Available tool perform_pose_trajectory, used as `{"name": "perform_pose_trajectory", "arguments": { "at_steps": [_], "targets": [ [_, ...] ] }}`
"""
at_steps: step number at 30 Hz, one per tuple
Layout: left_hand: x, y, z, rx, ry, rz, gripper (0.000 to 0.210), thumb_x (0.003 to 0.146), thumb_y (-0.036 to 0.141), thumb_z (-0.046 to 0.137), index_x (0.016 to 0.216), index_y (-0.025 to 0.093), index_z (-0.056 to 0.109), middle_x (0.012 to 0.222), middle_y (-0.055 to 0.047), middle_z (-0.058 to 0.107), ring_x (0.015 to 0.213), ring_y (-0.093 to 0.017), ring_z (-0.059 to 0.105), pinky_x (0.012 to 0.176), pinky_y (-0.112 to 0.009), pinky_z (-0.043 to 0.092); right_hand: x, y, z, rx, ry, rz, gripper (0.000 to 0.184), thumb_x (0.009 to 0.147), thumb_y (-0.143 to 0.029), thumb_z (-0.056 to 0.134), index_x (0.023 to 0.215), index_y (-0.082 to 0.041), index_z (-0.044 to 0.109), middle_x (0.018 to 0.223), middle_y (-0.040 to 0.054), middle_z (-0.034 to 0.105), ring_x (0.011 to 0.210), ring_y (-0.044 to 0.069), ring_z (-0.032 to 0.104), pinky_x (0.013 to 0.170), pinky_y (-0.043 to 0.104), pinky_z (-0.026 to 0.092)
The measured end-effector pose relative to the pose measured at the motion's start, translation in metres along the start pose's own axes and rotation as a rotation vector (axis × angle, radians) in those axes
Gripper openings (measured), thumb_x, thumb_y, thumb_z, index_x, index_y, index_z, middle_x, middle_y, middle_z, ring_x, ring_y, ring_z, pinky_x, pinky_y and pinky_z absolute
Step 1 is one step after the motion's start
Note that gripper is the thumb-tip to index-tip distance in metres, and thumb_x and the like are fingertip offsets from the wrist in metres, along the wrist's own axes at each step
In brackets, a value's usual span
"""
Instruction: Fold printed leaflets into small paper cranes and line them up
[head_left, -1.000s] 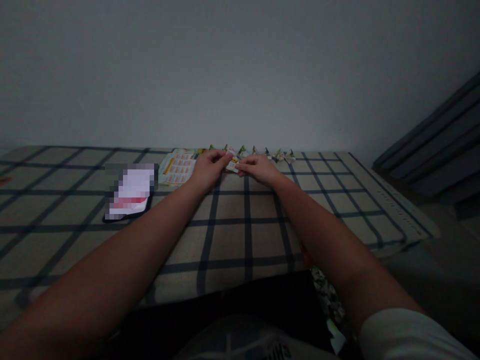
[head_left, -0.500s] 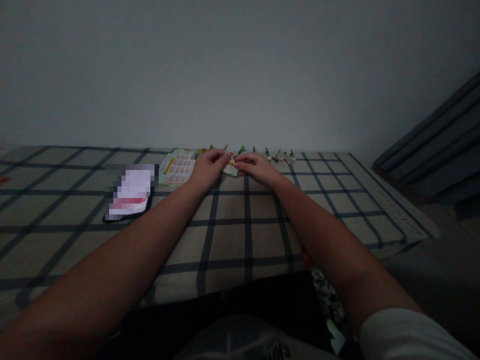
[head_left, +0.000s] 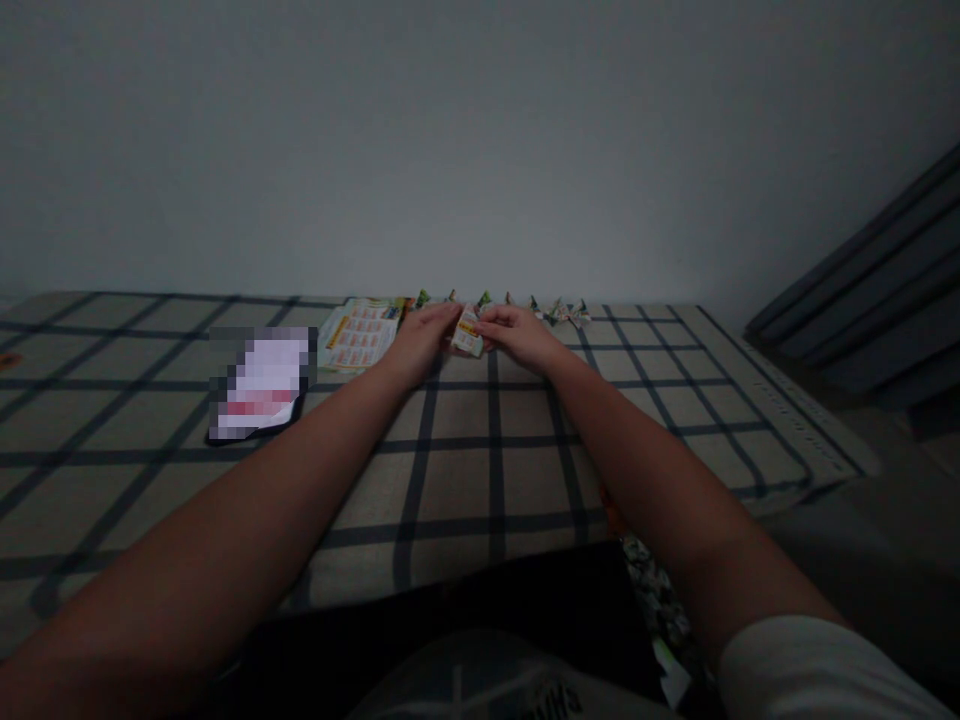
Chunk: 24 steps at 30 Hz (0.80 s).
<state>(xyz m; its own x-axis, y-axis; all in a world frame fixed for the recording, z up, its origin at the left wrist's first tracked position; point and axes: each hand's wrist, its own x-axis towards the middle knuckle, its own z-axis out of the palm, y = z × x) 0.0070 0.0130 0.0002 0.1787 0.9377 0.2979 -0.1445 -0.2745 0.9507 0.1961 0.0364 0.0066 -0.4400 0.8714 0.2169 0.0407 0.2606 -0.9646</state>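
A small piece of printed paper (head_left: 468, 336), white with yellow and red print, is held between my two hands just above the checked cloth. My left hand (head_left: 424, 338) pinches its left side, the fingertips partly hidden. From the other side, the closed fingers of my right hand (head_left: 517, 333) grip the right edge. Behind the hands, several small folded paper pieces (head_left: 557, 311), green and white, stand in a row near the wall. Left of my left hand lies a flat printed sheet (head_left: 360, 338) with rows of orange-red boxes.
A phone (head_left: 262, 375) with a blurred screen lies on the checked tablecloth (head_left: 457, 480) at left. Beyond the table is a plain wall (head_left: 480, 150). Several crumpled or folded printed pieces (head_left: 656, 585) are below my right forearm. Grey folds of fabric (head_left: 877, 290) hang at right.
The printed paper has turned and shows more of its face between the hands. My left hand has shifted slightly right and down, uncovering more of the flat sheet.
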Motion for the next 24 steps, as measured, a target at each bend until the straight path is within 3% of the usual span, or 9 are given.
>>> {"name": "perform_pose_trajectory", "arguments": {
  "at_steps": [2, 4, 9, 12, 18, 21, 24],
  "targets": [
    [0.000, -0.001, 0.001, -0.109, -0.039, -0.075, 0.056, 0.070, 0.063, 0.084, 0.102, 0.017, 0.076, 0.097, -0.009, 0.077, 0.081, -0.021, 0.071, 0.074, -0.036, 0.060, 0.000, 0.000, 0.000, 0.024, 0.009, 0.008, 0.025, 0.079, -0.037, 0.083, 0.084, -0.017, 0.069, 0.079, 0.0019, 0.070, 0.069, 0.012, 0.061, 0.067, 0.026, 0.053],
    [-0.002, 0.001, 0.003, -0.073, -0.043, -0.077, 0.058, 0.068, 0.062, 0.086, 0.104, 0.017, 0.077, 0.100, -0.009, 0.077, 0.081, -0.020, 0.071, 0.073, -0.035, 0.061, -0.001, -0.001, 0.000, 0.029, 0.019, 0.011, 0.024, 0.079, -0.036, 0.083, 0.086, -0.018, 0.071, 0.081, 0.0019, 0.070, 0.071, 0.012, 0.062, 0.069, 0.026, 0.054],
    [-0.006, 0.007, 0.005, 0.126, 0.049, 0.010, 0.058, 0.068, 0.067, 0.084, 0.097, 0.017, 0.078, 0.095, -0.008, 0.076, 0.082, -0.020, 0.069, 0.073, -0.033, 0.059, -0.003, -0.003, -0.001, 0.029, 0.044, 0.015, 0.022, 0.082, -0.035, 0.080, 0.092, -0.018, 0.074, 0.091, 0.0045, 0.073, 0.081, 0.014, 0.065, 0.072, 0.027, 0.055],
    [-0.003, 0.005, 0.001, 0.236, 0.092, 0.092, 0.052, 0.069, 0.062, 0.085, 0.094, 0.017, 0.078, 0.093, -0.007, 0.075, 0.083, -0.019, 0.067, 0.077, -0.033, 0.056, -0.002, 0.001, -0.003, 0.028, 0.071, -0.022, 0.022, 0.080, -0.035, 0.082, 0.088, -0.017, 0.072, 0.086, 0.0031, 0.071, 0.077, 0.013, 0.063, 0.072, 0.026, 0.052],
    [0.003, -0.001, -0.006, 0.426, 0.189, 0.216, 0.041, 0.070, 0.057, 0.085, 0.081, 0.018, 0.075, 0.081, -0.003, 0.069, 0.078, -0.017, 0.060, 0.074, -0.029, 0.047, -0.001, 0.004, -0.006, 0.078, 0.073, -0.058, 0.032, 0.074, -0.040, 0.087, 0.089, -0.019, 0.068, 0.091, 0.0031, 0.072, 0.086, 0.015, 0.066, 0.084, 0.030, 0.054],
    [0.003, -0.001, -0.006, 0.407, 0.179, 0.203, 0.042, 0.070, 0.058, 0.084, 0.077, 0.018, 0.071, 0.076, -0.002, 0.067, 0.073, -0.016, 0.057, 0.070, -0.028, 0.044, -0.003, -0.001, -0.005, -0.003, 0.029, -0.047, 0.032, 0.074, -0.041, 0.084, 0.094, -0.017, 0.073, 0.097, 0.0056, 0.075, 0.090, 0.017, 0.066, 0.088, 0.032, 0.052],
    [0.002, 0.000, -0.003, 0.351, 0.147, 0.150, 0.042, 0.069, 0.057, 0.083, 0.078, 0.018, 0.068, 0.072, -0.001, 0.065, 0.067, -0.014, 0.055, 0.065, -0.027, 0.042, -0.004, -0.005, -0.004, -0.150, 0.052, -0.030, 0.025, 0.077, -0.038, 0.079, 0.086, -0.016, 0.073, 0.088, 0.0047, 0.072, 0.083, 0.016, 0.062, 0.080, 0.030, 0.049]
  ]
}}
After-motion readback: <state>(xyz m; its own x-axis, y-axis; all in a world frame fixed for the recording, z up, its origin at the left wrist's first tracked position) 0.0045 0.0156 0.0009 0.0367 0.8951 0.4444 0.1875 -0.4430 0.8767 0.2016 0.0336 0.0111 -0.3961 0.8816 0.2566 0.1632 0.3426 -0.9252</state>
